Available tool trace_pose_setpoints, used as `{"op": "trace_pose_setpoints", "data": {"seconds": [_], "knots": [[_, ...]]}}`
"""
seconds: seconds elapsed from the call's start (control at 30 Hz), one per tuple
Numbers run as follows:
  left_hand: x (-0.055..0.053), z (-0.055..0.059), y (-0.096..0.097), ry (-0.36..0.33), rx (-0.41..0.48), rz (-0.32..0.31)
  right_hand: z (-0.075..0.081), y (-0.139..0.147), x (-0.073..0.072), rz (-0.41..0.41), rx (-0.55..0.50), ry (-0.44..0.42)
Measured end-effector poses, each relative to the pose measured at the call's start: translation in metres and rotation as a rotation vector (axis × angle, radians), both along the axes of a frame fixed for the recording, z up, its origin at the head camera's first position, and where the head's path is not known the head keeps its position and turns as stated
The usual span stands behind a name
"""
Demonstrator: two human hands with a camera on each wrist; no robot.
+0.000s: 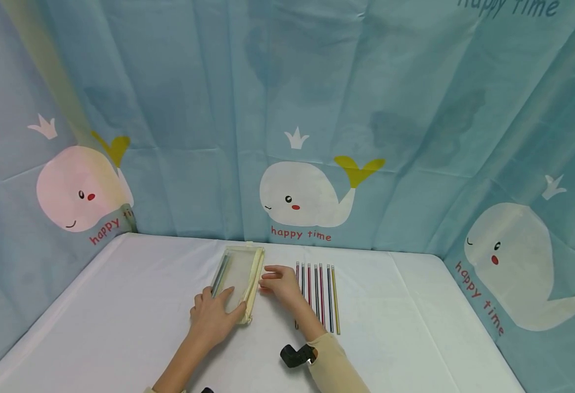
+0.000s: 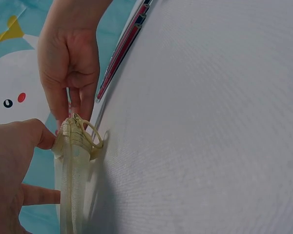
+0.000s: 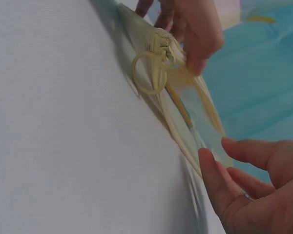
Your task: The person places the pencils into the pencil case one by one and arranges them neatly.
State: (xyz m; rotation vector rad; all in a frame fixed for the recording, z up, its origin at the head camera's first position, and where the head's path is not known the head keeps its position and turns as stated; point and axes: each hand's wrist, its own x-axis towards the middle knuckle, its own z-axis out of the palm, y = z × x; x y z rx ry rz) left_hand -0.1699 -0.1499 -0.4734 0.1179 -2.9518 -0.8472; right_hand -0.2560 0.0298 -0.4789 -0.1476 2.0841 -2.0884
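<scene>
- The left hand (image 1: pixel 213 319) is gripping the pouch from its 7 o'clock side, fingers bending over the top, thumb reaching the zip edge. It should be bracing lightly, not pressing the 2 sides together.
- The translucent pouch (image 1: pixel 240 267) is lying on the table at 11 o'clock from the tabletop's middle. A grey-blue strip (image 1: pixel 220 270) is showing along its 9 o'clock edge, and a cream zip (image 1: pixel 255 273) is running down its 3 o'clock edge.
- In the right wrist view the mouth is gaping, and a yellow strip (image 3: pixel 178 106), perhaps a pencil, is showing inside. The ring pull (image 3: pixel 134 73) is hanging near the 6 o'clock end; fingers should probably be avoiding it.
- The right hand (image 1: pixel 281 286) is working at the pouch's 3 o'clock, fingers loosely bending, tips resting apart at the mouth, nothing visibly pinched. Spreading both lips evenly seems better than tugging 1.
- About 7 pencils (image 1: pixel 322 295) are lying in a row at the right hand's 3 o'clock, some passing under the wrist; a careful forearm should be sparing them a nudge.
- A white cloth (image 1: pixel 120 305) is covering the table, creasing faintly.
- A blue curtain (image 1: pixel 179 109) is hanging around 3 sides, its 3 printed whales (image 1: pixel 302 194) appearing at the pouch's 10, 1 and 3 o'clock.
</scene>
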Motion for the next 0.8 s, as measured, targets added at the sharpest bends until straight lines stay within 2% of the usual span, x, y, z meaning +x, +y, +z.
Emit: {"op": "trace_pose_setpoints", "data": {"seconds": [0.3, 0.8], "knots": [[0.001, 0.001, 0.0, 0.001, 0.002, 0.001, 0.003, 0.015, 0.005, 0.007, 0.022, 0.05], [0.001, 0.001, 0.001, 0.008, 0.002, 0.003, 0.008, 0.034, 0.005, -0.031, 0.111, 0.067]]}}
